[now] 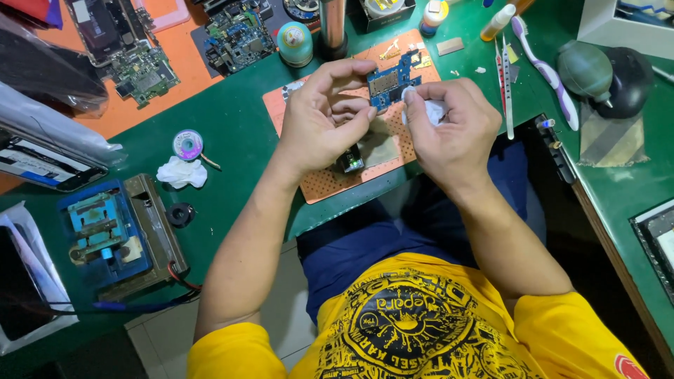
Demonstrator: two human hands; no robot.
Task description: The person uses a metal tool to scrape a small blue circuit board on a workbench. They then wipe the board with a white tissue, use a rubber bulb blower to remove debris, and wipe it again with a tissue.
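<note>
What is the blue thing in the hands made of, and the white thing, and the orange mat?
The blue board looks like rigid circuit-board laminate, with small metal parts on it. The white wad in the right hand looks like soft tissue or cloth, crumpled. The orange mat looks like matte rubber or silicone, dotted with holes.

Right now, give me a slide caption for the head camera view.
Left hand holds a blue circuit board while right hand wipes it with white tissue.
</note>
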